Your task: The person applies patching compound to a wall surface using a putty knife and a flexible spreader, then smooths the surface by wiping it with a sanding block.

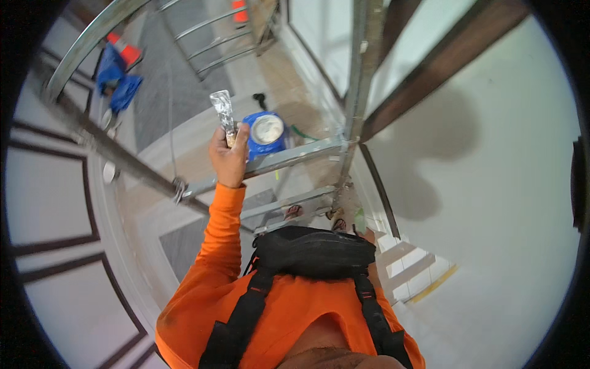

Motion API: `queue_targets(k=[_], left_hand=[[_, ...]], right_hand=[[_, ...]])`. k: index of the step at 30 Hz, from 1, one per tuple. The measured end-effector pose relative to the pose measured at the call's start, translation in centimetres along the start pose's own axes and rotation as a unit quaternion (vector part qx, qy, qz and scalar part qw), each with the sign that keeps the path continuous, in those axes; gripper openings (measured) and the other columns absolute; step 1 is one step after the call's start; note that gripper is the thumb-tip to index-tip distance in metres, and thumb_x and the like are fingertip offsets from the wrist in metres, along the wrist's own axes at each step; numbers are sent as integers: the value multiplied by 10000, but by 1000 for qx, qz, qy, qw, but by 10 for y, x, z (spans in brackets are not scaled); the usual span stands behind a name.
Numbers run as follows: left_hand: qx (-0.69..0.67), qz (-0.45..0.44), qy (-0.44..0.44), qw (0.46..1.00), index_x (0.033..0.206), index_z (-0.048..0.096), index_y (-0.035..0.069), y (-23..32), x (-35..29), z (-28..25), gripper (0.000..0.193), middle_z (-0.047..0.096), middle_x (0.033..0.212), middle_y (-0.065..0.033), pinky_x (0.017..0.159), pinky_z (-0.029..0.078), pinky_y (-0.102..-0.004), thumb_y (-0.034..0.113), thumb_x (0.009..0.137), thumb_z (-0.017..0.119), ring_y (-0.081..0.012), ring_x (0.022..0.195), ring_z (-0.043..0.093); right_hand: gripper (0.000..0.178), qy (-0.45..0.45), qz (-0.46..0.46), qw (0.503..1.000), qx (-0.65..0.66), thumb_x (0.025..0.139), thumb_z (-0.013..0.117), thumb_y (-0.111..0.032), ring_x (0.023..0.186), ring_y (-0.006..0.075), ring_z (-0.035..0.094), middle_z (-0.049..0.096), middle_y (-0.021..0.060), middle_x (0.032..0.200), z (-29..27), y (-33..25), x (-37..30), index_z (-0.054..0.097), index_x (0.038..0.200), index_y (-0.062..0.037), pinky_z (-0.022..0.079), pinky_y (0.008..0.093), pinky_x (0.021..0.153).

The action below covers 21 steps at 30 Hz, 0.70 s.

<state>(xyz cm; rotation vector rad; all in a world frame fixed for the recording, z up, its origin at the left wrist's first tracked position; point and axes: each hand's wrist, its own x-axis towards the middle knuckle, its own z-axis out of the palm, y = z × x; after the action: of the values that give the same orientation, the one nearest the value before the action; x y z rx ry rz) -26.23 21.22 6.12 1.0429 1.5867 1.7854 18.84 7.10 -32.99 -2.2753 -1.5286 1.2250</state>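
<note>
My left hand (228, 157), in an orange sleeve, is raised ahead of me and closed round the handle of a putty knife (224, 111). The knife's broad blade points up and away and is smeared with whitish material. Just right of the hand, lower down, stands a round tub (268, 130) of white paste in blue plastic wrapping (261, 149). A metal crossbar (295, 155) of the scaffold passes close below the hand. My right hand does not show; that arm hangs down at my side, mostly behind my body and the black chest bag (313, 253).
Scaffold tubes rise at left (117, 144) and right (357, 80), with lower rungs (289, 203) beneath me. A white wall (491, 160) with dark wood trim stands close on the right. Farther off are orange cones (128, 52), blue sheeting (120, 83) and another metal frame (215, 43).
</note>
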Motion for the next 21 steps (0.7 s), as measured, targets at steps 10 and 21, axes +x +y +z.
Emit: queue_targets(k=[10, 21], left_hand=[[-92, -52, 188, 977, 856, 558, 78, -18, -165, 7, 280, 471, 591, 26, 430, 346, -249, 274, 1053, 595, -68, 469, 420], [-159, -403, 162, 887, 985, 566, 90, -141, -233, 28, 176, 512, 706, 3, 460, 388, -287, 237, 980, 661, -116, 515, 472]], right_hand=[[649, -54, -45, 995, 73, 839, 733, -308, 933, 351, 712, 697, 241, 1024, -73, 167, 114, 488, 1333, 35, 572, 475, 782], [522, -126, 109, 980, 108, 890, 557, -82, 694, 267, 740, 717, 208, 927, -147, 54, 22, 418, 1356, 109, 551, 350, 526]])
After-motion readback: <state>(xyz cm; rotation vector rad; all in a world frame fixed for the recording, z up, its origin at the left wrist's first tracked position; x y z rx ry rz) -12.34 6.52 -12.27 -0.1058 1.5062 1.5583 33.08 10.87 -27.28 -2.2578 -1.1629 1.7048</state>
